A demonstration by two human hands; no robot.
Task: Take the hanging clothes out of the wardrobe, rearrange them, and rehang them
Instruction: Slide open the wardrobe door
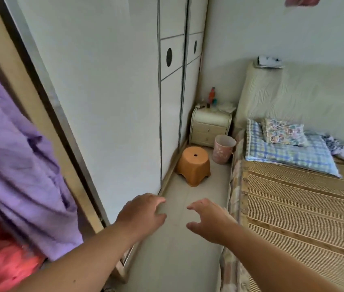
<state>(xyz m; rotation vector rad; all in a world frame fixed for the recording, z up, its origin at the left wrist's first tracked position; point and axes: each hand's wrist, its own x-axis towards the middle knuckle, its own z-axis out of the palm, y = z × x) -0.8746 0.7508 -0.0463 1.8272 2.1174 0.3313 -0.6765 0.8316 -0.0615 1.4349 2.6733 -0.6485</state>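
Left hand (143,211) is held out in front of the body, back uppermost, fingers spread and loosely bent, grasping nothing. It is level with the foot of the wardrobe (6,66); contact with the wardrobe cannot be confirmed. Right hand (206,220) is just beside it on the side away from the wardrobe, thumb and fingers apart in a relaxed claw, likewise holding nothing. The two hands are apart and do not touch.

Head view, clothing: a purple garment (19,175) hangs inside the open section of the wardrobe, at its near end, draped in loose folds and blurred. A red garment (2,264) shows below it in the same opening, partly covered by the left forearm. No hanger is visible.

Head view, surroundings: the wardrobe's white sliding door (107,106) stands beside the opening. Further panels beyond it carry dark oval handles. An orange stool (194,165) stands on the floor (188,249) against the wardrobe's base, towards its far end. A pink bin (223,148) is near the stool, further from the wardrobe. A cream nightstand (210,129) stands against the wardrobe's far end, small items on top. A bed (293,207) with a slatted mat runs opposite the wardrobe, across the strip of floor. It carries a checked pillow (289,154) with a floral pillow (282,131) on it.
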